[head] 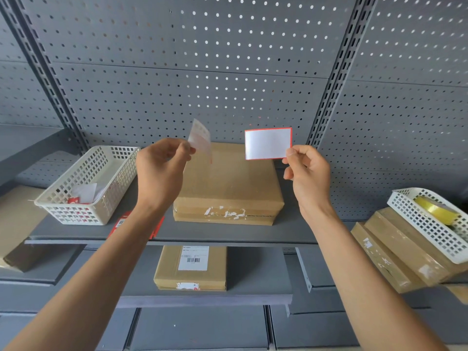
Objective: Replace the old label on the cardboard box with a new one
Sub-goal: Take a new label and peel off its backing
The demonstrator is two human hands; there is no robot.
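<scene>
A flat cardboard box lies on the grey shelf, with torn white label scraps on its front face. Above its left half, my left hand pinches a thin, translucent sheet with faint red print, held edge-on. My right hand is raised over the box's right corner and grips a white label with a red border by its lower right corner. Both pieces are held apart in the air, clear of the box.
A white basket with paper scraps stands left of the box. A red pack lies under my left forearm. Another labelled box sits on the lower shelf. At right, stacked boxes carry a basket with yellow tape.
</scene>
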